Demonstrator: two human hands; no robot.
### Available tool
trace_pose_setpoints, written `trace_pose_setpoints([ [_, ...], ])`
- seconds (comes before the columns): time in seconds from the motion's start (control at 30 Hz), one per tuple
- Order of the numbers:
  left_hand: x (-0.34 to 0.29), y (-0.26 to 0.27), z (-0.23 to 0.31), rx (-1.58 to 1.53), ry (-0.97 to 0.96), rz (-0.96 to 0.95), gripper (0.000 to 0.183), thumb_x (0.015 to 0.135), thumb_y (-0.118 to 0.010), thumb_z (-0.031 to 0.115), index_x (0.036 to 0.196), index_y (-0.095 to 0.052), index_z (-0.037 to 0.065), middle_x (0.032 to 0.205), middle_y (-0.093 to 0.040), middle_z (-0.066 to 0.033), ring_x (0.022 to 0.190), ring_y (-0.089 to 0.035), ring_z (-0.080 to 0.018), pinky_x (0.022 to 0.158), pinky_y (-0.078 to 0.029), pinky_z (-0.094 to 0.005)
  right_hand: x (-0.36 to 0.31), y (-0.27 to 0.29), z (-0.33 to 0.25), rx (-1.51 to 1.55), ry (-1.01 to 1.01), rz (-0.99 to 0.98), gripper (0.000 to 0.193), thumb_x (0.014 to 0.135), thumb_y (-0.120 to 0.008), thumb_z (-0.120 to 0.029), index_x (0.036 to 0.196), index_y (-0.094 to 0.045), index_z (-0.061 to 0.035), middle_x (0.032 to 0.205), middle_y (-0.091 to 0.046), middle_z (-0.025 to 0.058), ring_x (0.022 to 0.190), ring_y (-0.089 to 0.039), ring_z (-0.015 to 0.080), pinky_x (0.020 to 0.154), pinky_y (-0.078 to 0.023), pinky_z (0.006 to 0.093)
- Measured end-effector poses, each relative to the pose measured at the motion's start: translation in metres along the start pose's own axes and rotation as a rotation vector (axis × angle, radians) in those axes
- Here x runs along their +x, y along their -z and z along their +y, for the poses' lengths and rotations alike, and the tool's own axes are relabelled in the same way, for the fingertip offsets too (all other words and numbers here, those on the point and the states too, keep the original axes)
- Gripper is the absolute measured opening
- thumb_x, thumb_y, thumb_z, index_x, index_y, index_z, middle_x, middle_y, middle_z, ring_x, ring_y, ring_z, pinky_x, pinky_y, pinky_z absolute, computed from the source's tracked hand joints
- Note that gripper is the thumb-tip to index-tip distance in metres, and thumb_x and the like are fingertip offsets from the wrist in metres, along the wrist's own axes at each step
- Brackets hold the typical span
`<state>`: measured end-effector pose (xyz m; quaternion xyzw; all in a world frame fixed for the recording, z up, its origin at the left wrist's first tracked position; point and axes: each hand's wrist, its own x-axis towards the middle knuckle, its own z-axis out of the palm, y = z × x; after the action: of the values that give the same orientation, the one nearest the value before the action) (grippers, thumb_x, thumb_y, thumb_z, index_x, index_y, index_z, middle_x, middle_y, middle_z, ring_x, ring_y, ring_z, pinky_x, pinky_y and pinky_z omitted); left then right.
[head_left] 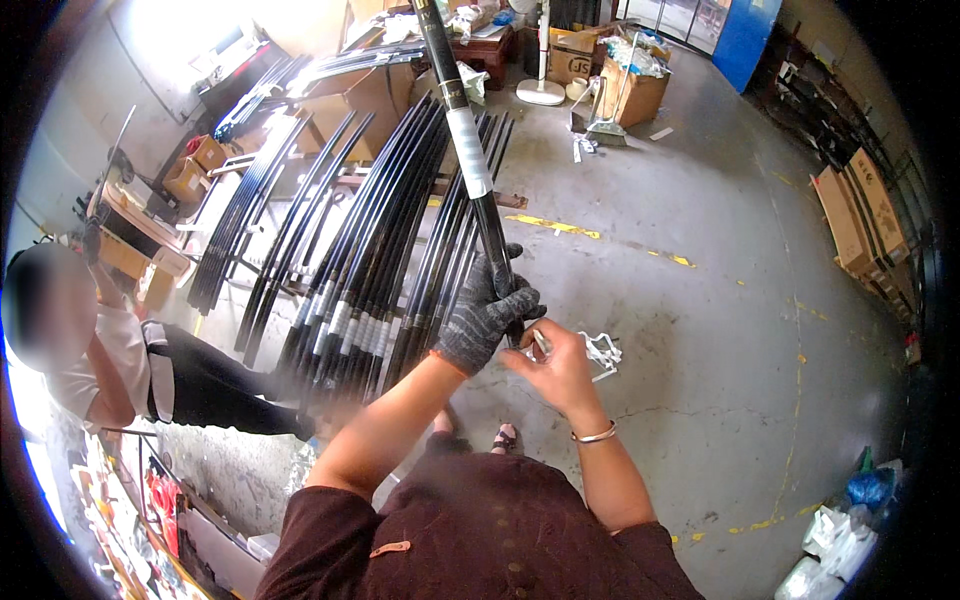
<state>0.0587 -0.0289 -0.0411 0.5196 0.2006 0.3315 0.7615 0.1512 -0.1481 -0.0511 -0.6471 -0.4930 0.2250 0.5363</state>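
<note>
A long black pole (pixel 490 225) with a white wrapped band (pixel 467 150) slants up and away in front of me. My left hand (pixel 480 320), in a dark grey knitted glove, is closed around it near its lower end. My bare right hand (pixel 555 362) is beside that end, thumb and fingers bent together. A small pale thing (pixel 541 343) shows between those fingers, too small to name. The pole's very tip is partly hidden by both hands.
Many similar black poles (pixel 370 230) lie in rows on a rack to the left. A co-worker (pixel 110 350) stands at far left. White strips (pixel 600 352) lie on the floor beyond my right hand. Cartons (pixel 635 90) and a white stand (pixel 541 90) are at the back; flat boxes (pixel 865 215) lean right.
</note>
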Motion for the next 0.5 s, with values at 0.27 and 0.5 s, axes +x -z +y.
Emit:
trace_pose_setpoints([
  [0.27, -0.013, 0.035, 0.014, 0.363, 0.103, -0.204, 0.054, 0.078, -0.071, -0.001, 0.126, -0.048, 0.005, 0.089, -0.061, -0.0027, 0.075, -0.062, -0.0147, 0.063, -0.051, -0.0278, 0.004, -0.014, 0.050, -0.048, -0.069, 0.143, 0.027, 0.082, -0.071, -0.021, 0.073, -0.057, -0.0003, 0.058, -0.053, 0.0182, 0.050, -0.045, 0.0341, 0.050, -0.039, 0.0382],
  [0.5, -0.025, 0.072, -0.008, 0.030, 0.197, -0.131, 0.046, 0.076, -0.074, 0.002, 0.117, -0.054, 0.005, 0.095, -0.062, -0.0057, 0.083, -0.063, -0.0178, 0.074, -0.053, -0.0325, 0.027, -0.039, 0.071, -0.284, -0.095, 0.124, 0.033, 0.083, -0.069, -0.028, 0.069, -0.053, -0.0027, 0.058, -0.054, 0.0155, 0.054, -0.052, 0.0345, 0.052, -0.040, 0.0417],
])
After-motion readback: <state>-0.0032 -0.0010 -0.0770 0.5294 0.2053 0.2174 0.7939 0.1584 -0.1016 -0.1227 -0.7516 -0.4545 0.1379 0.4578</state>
